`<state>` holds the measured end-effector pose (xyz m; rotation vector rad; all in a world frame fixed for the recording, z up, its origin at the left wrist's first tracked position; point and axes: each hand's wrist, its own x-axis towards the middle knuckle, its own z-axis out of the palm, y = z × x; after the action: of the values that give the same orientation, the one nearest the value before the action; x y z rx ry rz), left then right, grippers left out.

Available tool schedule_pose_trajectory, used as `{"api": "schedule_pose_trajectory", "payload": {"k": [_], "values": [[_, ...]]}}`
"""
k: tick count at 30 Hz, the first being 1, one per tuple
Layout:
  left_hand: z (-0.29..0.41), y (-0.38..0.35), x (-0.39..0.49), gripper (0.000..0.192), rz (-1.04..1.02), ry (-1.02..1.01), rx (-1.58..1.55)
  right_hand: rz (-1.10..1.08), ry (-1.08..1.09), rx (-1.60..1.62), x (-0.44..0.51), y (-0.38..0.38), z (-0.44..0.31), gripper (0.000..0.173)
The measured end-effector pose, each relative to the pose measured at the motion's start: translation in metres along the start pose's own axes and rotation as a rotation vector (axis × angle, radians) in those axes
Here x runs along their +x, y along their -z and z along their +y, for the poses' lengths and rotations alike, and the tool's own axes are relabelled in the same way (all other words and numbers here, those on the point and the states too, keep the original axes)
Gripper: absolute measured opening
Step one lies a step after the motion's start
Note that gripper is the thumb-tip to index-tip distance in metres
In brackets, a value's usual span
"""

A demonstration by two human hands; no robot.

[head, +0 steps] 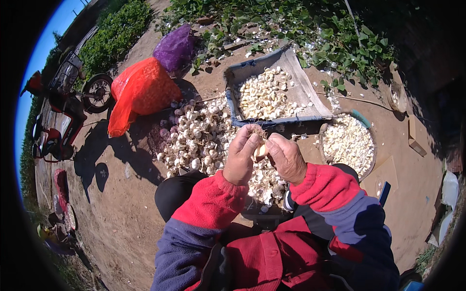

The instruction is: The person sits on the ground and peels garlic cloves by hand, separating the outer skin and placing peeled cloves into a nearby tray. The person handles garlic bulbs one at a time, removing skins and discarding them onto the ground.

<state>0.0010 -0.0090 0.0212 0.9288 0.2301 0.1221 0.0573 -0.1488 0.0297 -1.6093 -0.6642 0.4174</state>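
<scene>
Between both hands, above the ground, is a garlic bulb (260, 150) with dry roots at its top and pale cloves showing. My left hand (241, 154) grips it with the thumb pressed along its side. From the right, the thumb and fingertips of my right hand (287, 156) pinch the bulb's edge. Below and to the left lies a heap of whole garlic bulbs (198, 132). Loose papery garlic skins (265, 183) are piled under my hands. Beyond them, a cloth-lined tray with a blue wrapped rim (324, 112) holds separated cloves (264, 95).
A round basket of garlic cloves (348, 143) stands at right, near a cardboard box (417, 135). An orange mesh sack (145, 87) and a purple mesh sack (175, 48) sit at the back left. A parked motorbike (65, 109) is farther left. Leafy vines (291, 22) edge the far side.
</scene>
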Motion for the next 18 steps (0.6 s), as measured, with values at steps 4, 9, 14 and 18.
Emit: {"api": "schedule_pose_trajectory", "payload": {"k": [4, 9, 14, 18], "values": [[0.005, 0.007, 0.005, 0.016, -0.023, 0.073, -0.197, -0.128, -0.458, 0.77, -0.002, 0.009, 0.005, 0.014], [0.015, 0.015, 0.008, 0.018, -0.004, -0.004, -0.183, -0.152, -0.712, 0.687, -0.019, -0.002, 0.04, 0.013], [0.019, 0.015, 0.007, 0.029, 0.002, -0.003, -0.15, -0.244, -0.75, 0.366, -0.034, 0.008, 0.051, 0.023], [0.017, 0.009, 0.006, 0.029, -0.031, 0.025, -0.134, 0.003, -0.403, 0.248, -0.036, 0.087, 0.027, 0.014]]}}
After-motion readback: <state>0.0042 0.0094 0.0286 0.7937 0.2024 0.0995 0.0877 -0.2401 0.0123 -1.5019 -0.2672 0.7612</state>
